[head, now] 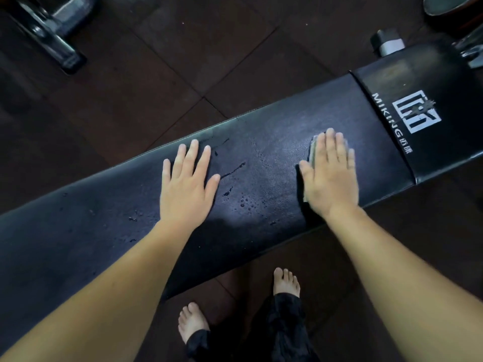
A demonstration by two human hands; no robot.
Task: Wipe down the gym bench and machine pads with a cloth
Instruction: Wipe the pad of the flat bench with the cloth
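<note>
A long black padded gym bench (pixel 261 158) runs diagonally from lower left to upper right, with a white logo on its far right section. Water drops and streaks lie on the pad between my hands. My left hand (pixel 187 182) rests flat on the pad, fingers spread, holding nothing. My right hand (pixel 330 173) presses flat on a small grey cloth (pixel 313 150), which is mostly hidden under the palm and shows only along the hand's left edge and past the fingertips.
Dark rubber floor tiles surround the bench. A metal machine foot (pixel 56 35) stands at the upper left. More metal machine parts (pixel 389 43) sit at the upper right beyond the bench end. My bare feet (pixel 286 282) stand on the floor just in front of the bench.
</note>
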